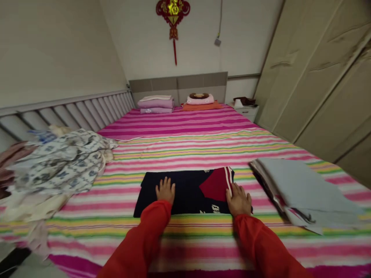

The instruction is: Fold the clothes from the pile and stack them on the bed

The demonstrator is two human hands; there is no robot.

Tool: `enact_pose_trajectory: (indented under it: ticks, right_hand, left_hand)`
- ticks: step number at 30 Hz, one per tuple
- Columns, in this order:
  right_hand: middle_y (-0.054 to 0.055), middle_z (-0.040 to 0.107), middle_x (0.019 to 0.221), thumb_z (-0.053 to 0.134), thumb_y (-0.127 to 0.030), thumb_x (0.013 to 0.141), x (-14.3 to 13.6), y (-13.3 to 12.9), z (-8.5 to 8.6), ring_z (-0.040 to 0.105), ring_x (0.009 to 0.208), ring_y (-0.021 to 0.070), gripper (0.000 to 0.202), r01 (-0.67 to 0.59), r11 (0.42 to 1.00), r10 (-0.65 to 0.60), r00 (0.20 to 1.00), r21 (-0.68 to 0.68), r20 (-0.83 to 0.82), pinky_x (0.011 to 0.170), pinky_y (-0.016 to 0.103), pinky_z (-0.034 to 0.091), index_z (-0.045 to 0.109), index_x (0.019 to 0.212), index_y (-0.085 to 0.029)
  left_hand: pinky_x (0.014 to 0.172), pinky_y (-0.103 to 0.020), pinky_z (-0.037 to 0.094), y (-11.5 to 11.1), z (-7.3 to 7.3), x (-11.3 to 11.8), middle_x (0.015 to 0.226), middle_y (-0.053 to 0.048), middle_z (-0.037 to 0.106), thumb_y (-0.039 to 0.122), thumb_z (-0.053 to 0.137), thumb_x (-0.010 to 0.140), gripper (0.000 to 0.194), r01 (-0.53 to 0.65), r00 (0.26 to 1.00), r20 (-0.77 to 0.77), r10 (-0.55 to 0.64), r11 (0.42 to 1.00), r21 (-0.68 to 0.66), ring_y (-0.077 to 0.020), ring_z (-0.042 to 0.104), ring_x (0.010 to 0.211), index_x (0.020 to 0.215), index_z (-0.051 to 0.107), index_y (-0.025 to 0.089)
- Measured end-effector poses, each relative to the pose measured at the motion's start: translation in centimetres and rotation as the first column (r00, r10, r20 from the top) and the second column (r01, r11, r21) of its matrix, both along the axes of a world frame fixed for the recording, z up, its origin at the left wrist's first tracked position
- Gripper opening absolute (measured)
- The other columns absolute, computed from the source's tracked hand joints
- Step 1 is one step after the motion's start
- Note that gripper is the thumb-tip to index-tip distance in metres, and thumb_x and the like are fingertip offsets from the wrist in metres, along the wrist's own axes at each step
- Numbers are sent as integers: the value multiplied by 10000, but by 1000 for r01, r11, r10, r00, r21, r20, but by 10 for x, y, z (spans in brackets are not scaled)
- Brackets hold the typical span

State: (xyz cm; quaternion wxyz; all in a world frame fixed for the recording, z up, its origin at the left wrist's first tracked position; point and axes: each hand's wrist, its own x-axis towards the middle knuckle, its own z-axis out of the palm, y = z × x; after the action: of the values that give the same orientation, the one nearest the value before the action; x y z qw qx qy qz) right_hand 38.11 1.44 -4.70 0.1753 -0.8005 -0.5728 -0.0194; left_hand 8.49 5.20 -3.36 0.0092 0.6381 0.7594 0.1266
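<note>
A navy garment (185, 189) with a dark red panel, white stripes and pale lettering lies folded into a flat rectangle on the striped bed sheet (203, 231). My left hand (165, 191) rests on its left part, palm down with the fingers spread. On the right end, by the white stripes, my right hand (240, 200) lies flat with its fingers apart. Neither hand grips the cloth. Both forearms are in red sleeves. The garment's exact kind cannot be made out in its folded state.
A stack of folded clothes (307, 193), light grey on top, lies to the right. Loose clothes (63, 162) are heaped at the left by the bed rail (95, 110). Folded pillows or bedding (156, 103) sit at the headboard (199, 83). A wardrobe (313, 77) borders the right side.
</note>
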Motion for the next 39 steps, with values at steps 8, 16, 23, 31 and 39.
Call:
enact_pose_trajectory:
  ticks: [8, 16, 23, 31, 39]
  right_hand:
    - [119, 509, 1388, 311, -395, 899, 5, 4, -8, 410, 1289, 270, 530, -19, 999, 20, 999, 46, -33, 1047, 487, 290, 527, 1302, -128]
    - [121, 523, 1374, 310, -404, 899, 8, 6, -12, 423, 1270, 272, 530, -23, 998, 24, 1000, 65, -10, 1042, 480, 294, 526, 1298, -130]
    - [113, 531, 1363, 328, -382, 899, 8, 6, -15, 416, 1268, 269, 499, -22, 997, 22, 1000, 76, 3, 1031, 482, 307, 536, 1290, -151]
    - [121, 525, 1371, 299, -379, 910, 5, 5, -9, 416, 1271, 272, 512, -20, 996, 22, 1000, 82, -19, 1037, 480, 285, 526, 1299, -137]
    - [123, 508, 1390, 303, -359, 914, 1, 3, 0, 398, 1296, 277, 523, -17, 999, 20, 999, 51, -43, 1063, 467, 253, 519, 1312, -97]
  left_hand:
    - [1143, -490, 222, -4, -3, 100, 1512, -19, 346, 420, 277, 947, 508, 446, 881, 145, -449, 893, 55, -214, 258, 1407, 1427, 374, 284]
    - [1137, -500, 209, 40, 5, 17, 1497, -15, 373, 441, 314, 938, 503, 229, 973, 35, -228, 973, -36, -230, 270, 1401, 1410, 402, 291]
    - [1141, -473, 201, 38, 2, -88, 1509, -27, 347, 382, 308, 939, 512, -37, 995, -91, 30, 996, -77, -233, 254, 1407, 1424, 383, 236]
    - [1102, -524, 259, 12, 2, -118, 1490, -84, 377, 318, 253, 938, 515, -236, 970, -80, 230, 970, -64, -264, 309, 1382, 1424, 385, 206]
    - [1097, -584, 226, -19, 1, -28, 1514, -99, 331, 344, 293, 927, 515, -153, 986, -58, 159, 984, 91, -307, 236, 1407, 1392, 441, 176]
